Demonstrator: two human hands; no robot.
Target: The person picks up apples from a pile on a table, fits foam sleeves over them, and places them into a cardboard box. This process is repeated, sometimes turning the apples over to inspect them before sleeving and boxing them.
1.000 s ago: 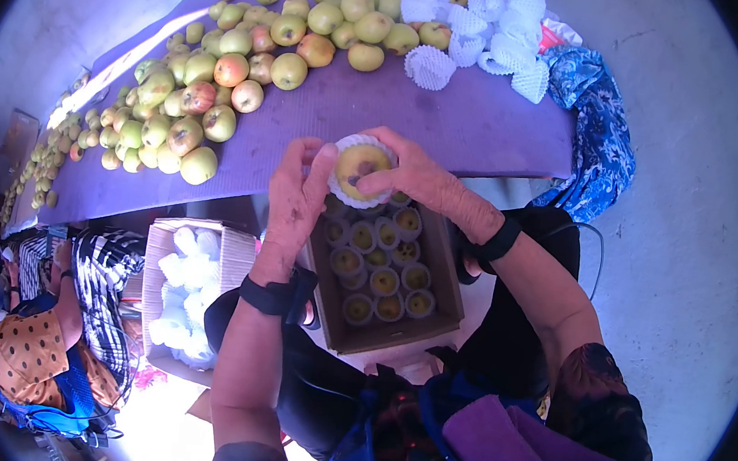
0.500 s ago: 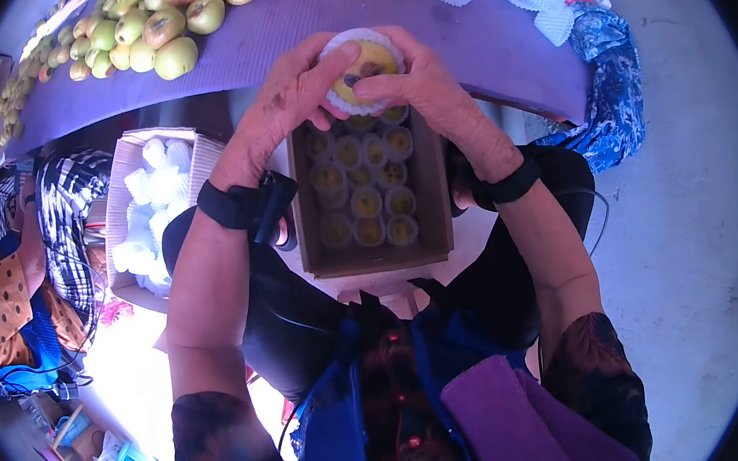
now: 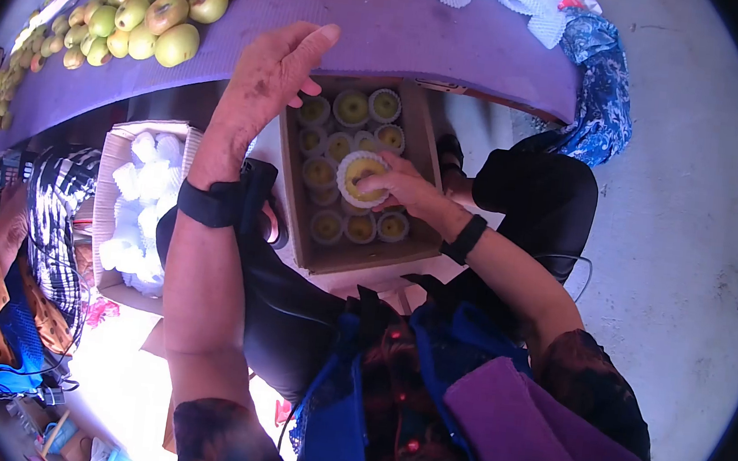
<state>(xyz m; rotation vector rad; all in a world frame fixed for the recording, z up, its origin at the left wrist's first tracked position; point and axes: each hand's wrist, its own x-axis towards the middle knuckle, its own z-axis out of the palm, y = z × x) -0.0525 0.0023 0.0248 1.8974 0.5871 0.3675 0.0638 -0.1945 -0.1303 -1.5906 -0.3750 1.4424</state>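
Observation:
A yellow-green apple [image 3: 359, 167] in a white foam net is in my right hand [image 3: 410, 190], whose fingers and thumb close round it. That hand is over a cardboard box [image 3: 375, 260], in which several more foam-netted apples [image 3: 351, 107] stand in rows. My left hand [image 3: 270, 74] holds nothing and is raised beyond the box's left side, by the table edge, with its fingers apart. Part of the box's far end lies in the shade of the table.
Loose apples [image 3: 166, 12] are heaped on the purple-covered table [image 3: 336, 14]. White foam nets [image 3: 545, 16] lie at its right end, near a blue patterned cloth [image 3: 598, 84]. A carton [image 3: 110, 197] of foam nets stands at left, beside another person's arm [image 3: 9, 227].
My right hand has brought the netted apple down from above the table edge to over the box. My left hand has let go of it and stays up at the left.

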